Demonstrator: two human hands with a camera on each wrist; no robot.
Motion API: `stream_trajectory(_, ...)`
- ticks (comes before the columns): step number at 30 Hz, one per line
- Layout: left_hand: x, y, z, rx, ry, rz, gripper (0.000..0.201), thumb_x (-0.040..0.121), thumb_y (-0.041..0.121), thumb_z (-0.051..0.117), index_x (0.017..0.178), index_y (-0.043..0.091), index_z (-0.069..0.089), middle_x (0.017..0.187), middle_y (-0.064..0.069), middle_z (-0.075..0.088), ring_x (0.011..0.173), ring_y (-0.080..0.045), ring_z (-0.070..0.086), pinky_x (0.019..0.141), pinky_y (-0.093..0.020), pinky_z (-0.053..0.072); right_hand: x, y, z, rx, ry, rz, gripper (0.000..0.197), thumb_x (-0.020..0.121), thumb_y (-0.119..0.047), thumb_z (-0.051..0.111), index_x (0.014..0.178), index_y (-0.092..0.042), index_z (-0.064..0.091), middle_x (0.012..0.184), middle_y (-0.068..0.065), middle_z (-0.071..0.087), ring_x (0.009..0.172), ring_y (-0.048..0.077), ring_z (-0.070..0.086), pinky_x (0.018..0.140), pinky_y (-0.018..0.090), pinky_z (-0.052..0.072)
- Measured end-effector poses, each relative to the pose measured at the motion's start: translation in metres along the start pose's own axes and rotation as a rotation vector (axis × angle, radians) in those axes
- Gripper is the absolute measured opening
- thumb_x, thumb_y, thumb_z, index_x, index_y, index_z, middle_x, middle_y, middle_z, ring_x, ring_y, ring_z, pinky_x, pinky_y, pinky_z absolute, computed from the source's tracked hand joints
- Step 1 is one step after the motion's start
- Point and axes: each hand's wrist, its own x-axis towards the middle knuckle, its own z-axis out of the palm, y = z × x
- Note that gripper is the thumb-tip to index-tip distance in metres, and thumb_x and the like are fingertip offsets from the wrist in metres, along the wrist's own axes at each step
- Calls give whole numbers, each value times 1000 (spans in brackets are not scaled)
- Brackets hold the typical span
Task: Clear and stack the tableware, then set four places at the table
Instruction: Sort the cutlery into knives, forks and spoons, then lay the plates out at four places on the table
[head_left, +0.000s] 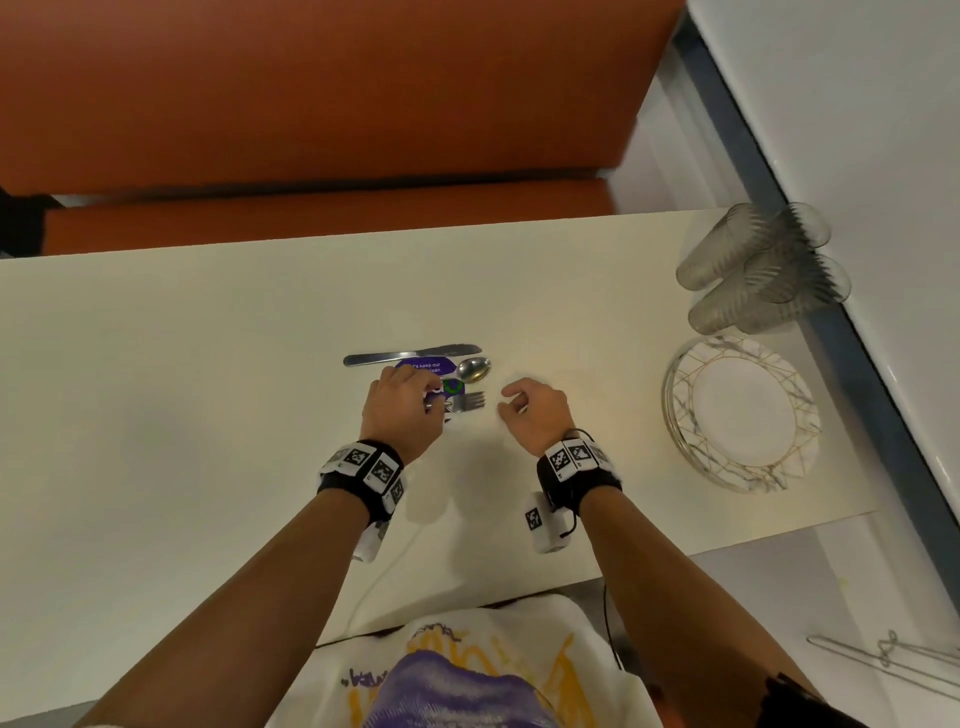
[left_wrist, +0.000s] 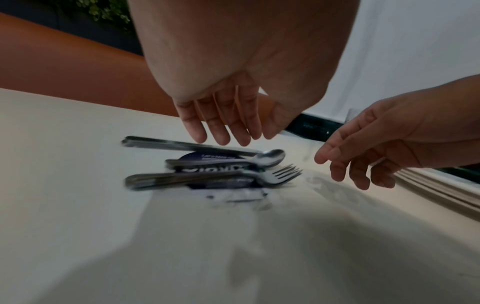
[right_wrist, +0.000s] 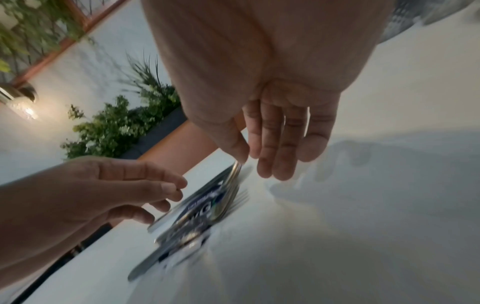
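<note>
Steel cutlery lies in three small piles mid-table over a purple sticker: knives farthest, spoons in the middle, forks nearest. My left hand hovers over the handles. In the left wrist view its fingers hang straight just above the knives, gripping nothing. My right hand floats to the right of the fork tines, fingers relaxed and empty. It also shows in the left wrist view. The right wrist view is blurred.
A stack of white plates with gold and marble rims sits at the table's right end. Several grey ribbed glasses stand behind it by the wall. An orange bench runs along the far side.
</note>
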Motion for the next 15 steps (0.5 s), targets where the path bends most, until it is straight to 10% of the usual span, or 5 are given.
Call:
stream_trajectory(9,37,111,23,-192,-155,128,18,99,18,59,113,18,71,105,3,69,89,-14,64,80,-30,52,-17,64,-110,237,282,32,18,87,-9,61,94,-20,74,76,0,75,71,17,72,76,42,62)
stream_trajectory(15,66,210,72,-273,-276,91,21,100,22,59,117,17,70,106,3,69,96,-19,66,89,-32,54,-18,140,-207,134,460,128,18,87,-10,62,94,-18,75,84,-2,76,79,13,68,80,27,54)
